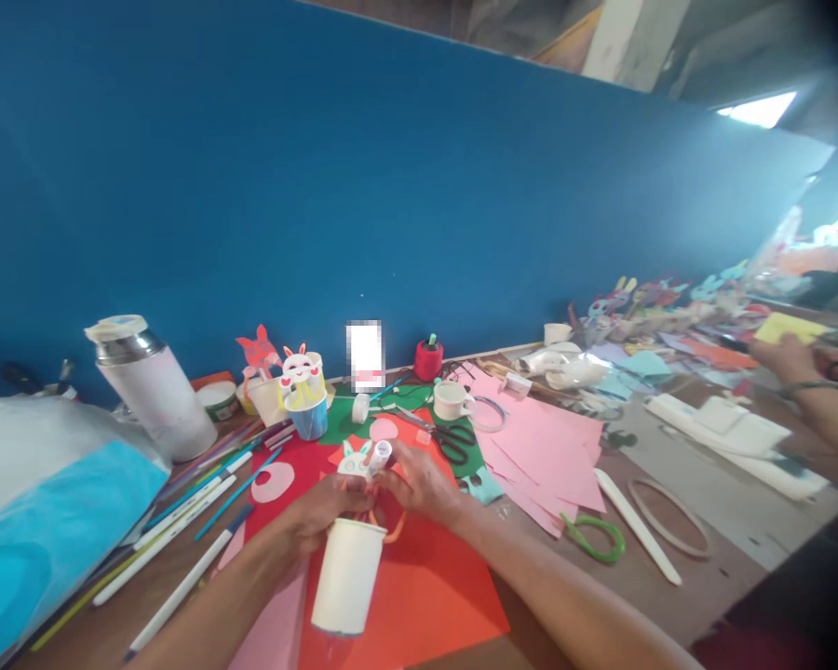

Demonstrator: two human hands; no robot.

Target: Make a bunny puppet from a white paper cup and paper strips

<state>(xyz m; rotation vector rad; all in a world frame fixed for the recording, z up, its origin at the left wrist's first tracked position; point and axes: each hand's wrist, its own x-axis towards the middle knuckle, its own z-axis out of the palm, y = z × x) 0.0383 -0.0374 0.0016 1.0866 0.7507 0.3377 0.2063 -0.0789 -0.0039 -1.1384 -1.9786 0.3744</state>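
Observation:
My left hand (330,510) is closed on a paper bunny cutout (353,460) with pale green ears. My right hand (423,482) has its fingers closed around a small white roll (382,451), possibly tape, held against the bunny's side. Just below my left hand a white paper cup (349,579) leans over an orange paper sheet (433,596). An orange strip (395,529) curves out between the hands and the cup. My fingers hide where the bunny and roll meet.
Black scissors (453,442), a white tape roll (361,407) and pink sheets (537,437) lie beyond my hands. Markers (182,591) and a tall flask (155,391) stand left. Decorated cups (305,409) sit behind. At far right, another person's hand (782,358) holds yellow paper.

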